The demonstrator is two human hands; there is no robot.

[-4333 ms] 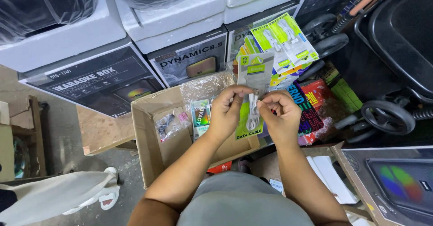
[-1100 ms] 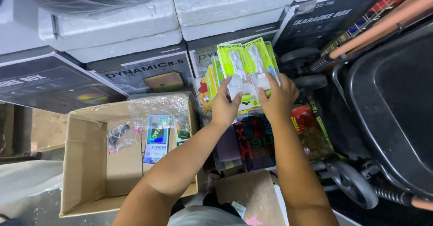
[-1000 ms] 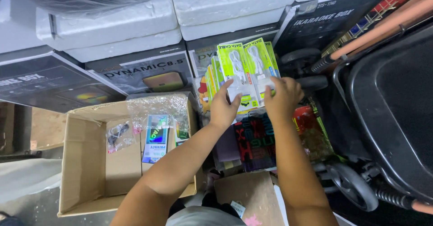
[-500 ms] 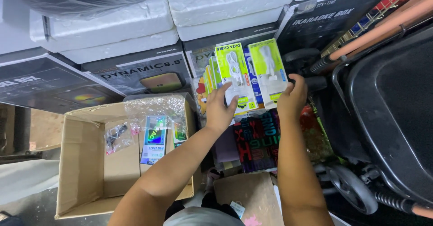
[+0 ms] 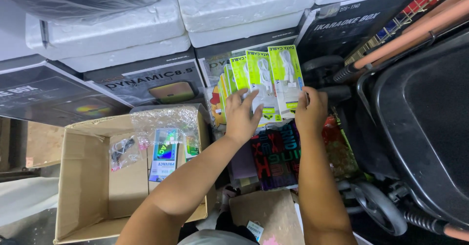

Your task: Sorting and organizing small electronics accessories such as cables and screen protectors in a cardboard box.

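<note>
The row of green-and-white cable packs (image 5: 266, 81) stands upright against the stacked boxes, hemmed by a black pushchair (image 5: 420, 122) on the right; open room lies over the cardboard box (image 5: 83, 176) to the left. The left hand (image 5: 243, 117) lies spread on the front packs, fingers apart. The right hand (image 5: 310, 112) pinches the rightmost pack's edge. Perhaps six packs show.

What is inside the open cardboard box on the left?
The cardboard box holds a clear plastic bag, a small bag of dark parts and a flat blue packet. More packets sit under the plastic, too covered to identify. Neither hand is in the box.
</note>
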